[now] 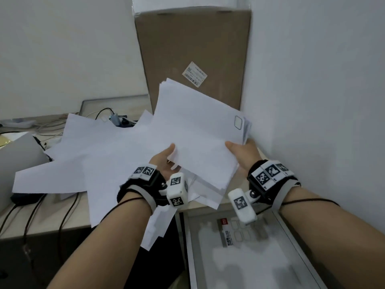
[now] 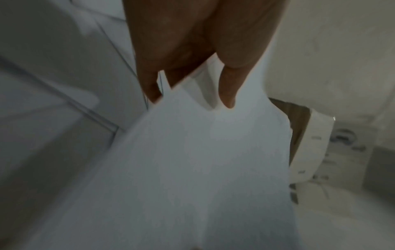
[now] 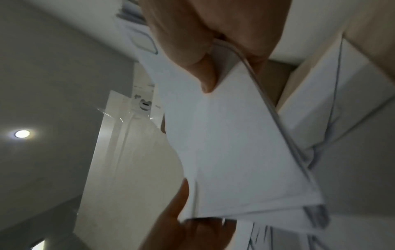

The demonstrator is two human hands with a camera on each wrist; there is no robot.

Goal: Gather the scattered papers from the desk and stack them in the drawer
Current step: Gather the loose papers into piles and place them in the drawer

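Sheaf of white papers (image 1: 193, 130): held tilted in the air above the desk (image 1: 37, 224) edge and the open drawer (image 1: 260, 247), other loose sheets (image 1: 87, 155) lying fanned on the desk to its left. Left hand (image 1: 164, 161): thumb (image 2: 227, 88) pressed on top, fingers beneath, clamping the near left edge. Right hand (image 1: 241, 153): thumb (image 3: 208, 76) on top, fingers under, pinching the right edge.

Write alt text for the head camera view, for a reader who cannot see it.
Two bare hands, the left hand and the right hand, hold a stack of white papers above a desk where more loose sheets lie scattered. An open drawer sits below the right forearm, and a tall cardboard box stands against the wall behind.
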